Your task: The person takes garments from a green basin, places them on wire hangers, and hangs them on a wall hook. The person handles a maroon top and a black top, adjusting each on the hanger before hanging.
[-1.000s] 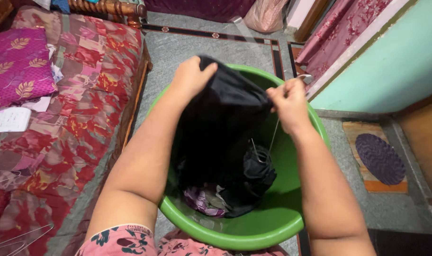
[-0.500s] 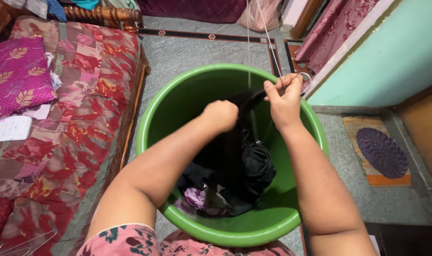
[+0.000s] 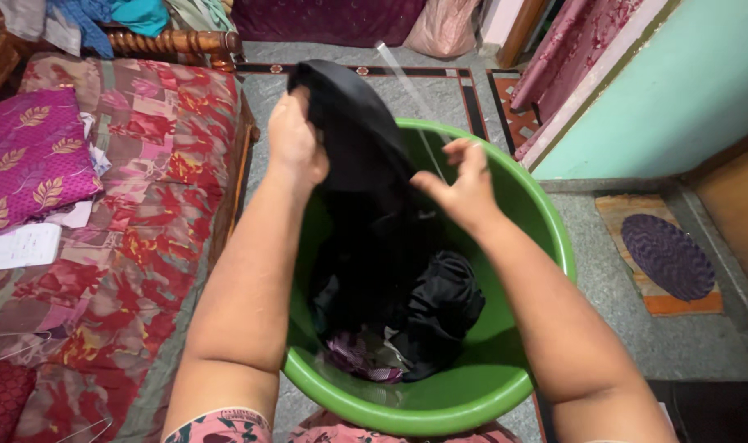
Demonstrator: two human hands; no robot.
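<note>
Beside the quilt-covered bed, a green plastic tub holds crumpled clothes, and above its far rim the left hand clenches a black garment lifted out, while the right hand, fingers released, touches the cloth.

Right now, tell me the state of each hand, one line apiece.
Left hand: closed, gripping the top of the black garment above the green tub.
Right hand: partly open, fingers touching the garment's side; grip cannot be told.
</note>
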